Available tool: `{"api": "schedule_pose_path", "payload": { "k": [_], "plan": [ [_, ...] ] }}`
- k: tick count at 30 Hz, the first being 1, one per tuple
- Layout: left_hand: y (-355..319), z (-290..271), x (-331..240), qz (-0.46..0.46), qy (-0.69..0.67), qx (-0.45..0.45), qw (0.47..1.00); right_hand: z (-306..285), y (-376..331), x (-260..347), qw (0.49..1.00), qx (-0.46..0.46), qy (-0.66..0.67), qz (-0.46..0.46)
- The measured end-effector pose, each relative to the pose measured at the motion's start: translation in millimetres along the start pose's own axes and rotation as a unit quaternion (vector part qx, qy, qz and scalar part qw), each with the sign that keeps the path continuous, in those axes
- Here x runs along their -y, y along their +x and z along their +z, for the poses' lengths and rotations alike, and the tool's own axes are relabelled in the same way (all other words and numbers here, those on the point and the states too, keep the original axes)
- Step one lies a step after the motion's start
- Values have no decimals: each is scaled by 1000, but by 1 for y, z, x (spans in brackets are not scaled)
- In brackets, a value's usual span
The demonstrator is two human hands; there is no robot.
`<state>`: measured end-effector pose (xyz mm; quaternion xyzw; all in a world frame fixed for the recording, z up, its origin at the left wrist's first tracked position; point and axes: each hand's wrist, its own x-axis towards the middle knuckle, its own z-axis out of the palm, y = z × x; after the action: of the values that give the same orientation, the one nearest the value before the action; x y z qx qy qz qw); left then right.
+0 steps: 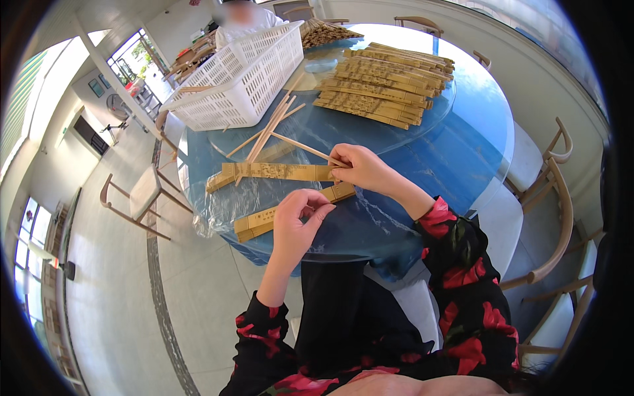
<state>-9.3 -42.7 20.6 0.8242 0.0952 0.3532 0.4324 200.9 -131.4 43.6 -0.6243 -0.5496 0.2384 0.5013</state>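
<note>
Left hand (295, 224): you are pinching the near paper sleeve (290, 212) between thumb and fingers, closed on its right part; the rest of the sleeve is running away to the left of your grip, flat on the table.

Right hand (360, 168): you are closing the fingertips on the end of a chopstick (300, 148) at the mouth of the second sleeve (274, 172). This sleeve is lying just beyond your left grip and stretching to the left of your right one.

Loose chopsticks (271, 129): they are lying a little beyond the right grip, fanning toward the white plastic basket (238, 76).

Filled sleeves (383, 82): they are resting in a stacked pile well beyond both hands, on the glass turntable (317, 129).

Table (456, 152): it is wearing a blue cover under clear plastic, which is looking slippery.

How to do it well: I think you are doing best when keeping the sleeve mouth open and still, and holding the stick in line with the sleeve, so the thin paper is not tearing.

Other person (244, 20): someone is sitting far across the table, behind the basket.
</note>
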Motion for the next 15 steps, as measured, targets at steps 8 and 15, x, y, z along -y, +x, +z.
{"api": "schedule_pose_path", "payload": {
  "k": [8, 15],
  "plan": [
    [32, -3, 14, 226, 295, -16, 928, -1, -3, -3, 997, 65, -22, 27],
    [20, -1, 16, 201, 255, -20, 946, -2, -12, 16, 983, 122, 44, 127]
  ]
}}
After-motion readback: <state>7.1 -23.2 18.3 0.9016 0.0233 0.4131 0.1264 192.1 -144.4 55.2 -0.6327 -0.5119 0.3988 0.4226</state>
